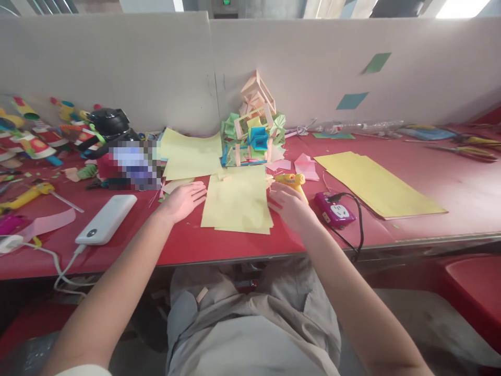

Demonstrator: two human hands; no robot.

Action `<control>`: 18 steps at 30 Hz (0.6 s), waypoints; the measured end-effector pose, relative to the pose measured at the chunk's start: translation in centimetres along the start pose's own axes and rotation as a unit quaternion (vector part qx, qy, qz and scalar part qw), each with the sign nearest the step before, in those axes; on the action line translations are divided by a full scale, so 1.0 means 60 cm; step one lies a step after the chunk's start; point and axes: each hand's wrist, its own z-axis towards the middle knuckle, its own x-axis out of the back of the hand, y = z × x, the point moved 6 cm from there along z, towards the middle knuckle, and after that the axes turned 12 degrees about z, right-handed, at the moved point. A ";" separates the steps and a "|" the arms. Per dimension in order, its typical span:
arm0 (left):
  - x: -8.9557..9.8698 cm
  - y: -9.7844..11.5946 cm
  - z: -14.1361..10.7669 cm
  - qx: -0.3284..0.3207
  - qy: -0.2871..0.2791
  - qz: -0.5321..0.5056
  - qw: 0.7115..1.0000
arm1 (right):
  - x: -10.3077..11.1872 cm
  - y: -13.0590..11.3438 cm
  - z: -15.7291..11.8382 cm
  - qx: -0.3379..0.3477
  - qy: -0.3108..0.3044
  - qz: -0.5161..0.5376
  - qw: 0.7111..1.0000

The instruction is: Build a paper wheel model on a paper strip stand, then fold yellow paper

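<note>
Pale yellow paper sheets point(238, 201) lie slightly fanned on the red table between my two hands. My left hand point(183, 201) is just left of the sheets, fingers stretched out and holding nothing. On the other side, my right hand point(290, 204) is beside their right edge, its fingers extended and empty. A yellow hot glue gun point(291, 180) lies right behind my right hand, which partly hides it. Behind the sheets stands a pile of folded paper pieces point(254, 130) in green, blue and peach. More pale yellow paper point(191, 154) lies behind my left hand.
A larger yellow paper stack point(383, 185) and a purple power socket point(335, 210) with a black cord are at the right. A white power bank point(106, 219), another yellow glue gun point(27, 197) and several paper figures point(35, 143) occupy the left. A grey partition point(313, 73) stands behind.
</note>
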 end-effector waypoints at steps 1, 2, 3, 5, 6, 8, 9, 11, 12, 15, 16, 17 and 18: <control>-0.002 -0.002 0.001 0.003 -0.002 -0.008 1.000 | 0.001 0.007 0.008 -0.014 -0.001 0.047 0.999; -0.005 -0.003 0.002 0.003 -0.006 -0.013 1.000 | 0.001 0.012 0.016 -0.025 -0.001 0.079 0.997; -0.010 -0.004 0.002 0.002 -0.012 -0.016 1.000 | -0.002 0.015 0.022 -0.033 -0.003 0.097 0.995; -0.020 -0.006 0.001 0.001 -0.027 -0.015 1.000 | -0.013 0.022 0.029 -0.052 -0.007 0.093 0.994; -0.025 -0.007 -0.001 -0.001 -0.032 -0.010 0.999 | -0.022 0.024 0.030 -0.066 -0.016 0.075 0.995; -0.033 -0.008 -0.005 -0.011 -0.032 0.016 0.999 | -0.043 0.028 0.027 -0.085 -0.046 0.021 0.995; -0.037 -0.009 -0.007 -0.018 -0.031 0.038 0.999 | -0.053 0.028 0.026 -0.084 -0.063 -0.014 0.994; -0.040 -0.009 -0.008 -0.044 -0.022 0.114 0.992 | -0.069 0.024 0.027 -0.059 -0.093 -0.098 0.989; -0.040 -0.006 -0.008 -0.072 -0.007 0.174 0.982 | -0.074 0.021 0.029 -0.039 -0.100 -0.142 0.984; -0.055 0.022 -0.007 -0.233 0.041 0.395 0.888 | -0.085 0.009 0.039 0.022 -0.113 -0.242 0.963; -0.068 0.031 -0.006 -0.292 0.039 0.461 0.837 | -0.090 0.006 0.042 0.035 -0.118 -0.256 0.959; -0.084 0.036 -0.005 -0.340 0.026 0.518 0.784 | -0.095 0.003 0.043 0.043 -0.125 -0.259 0.957; -0.099 0.038 0.000 -0.368 0.009 0.567 0.737 | -0.101 0.000 0.044 0.047 -0.134 -0.255 0.956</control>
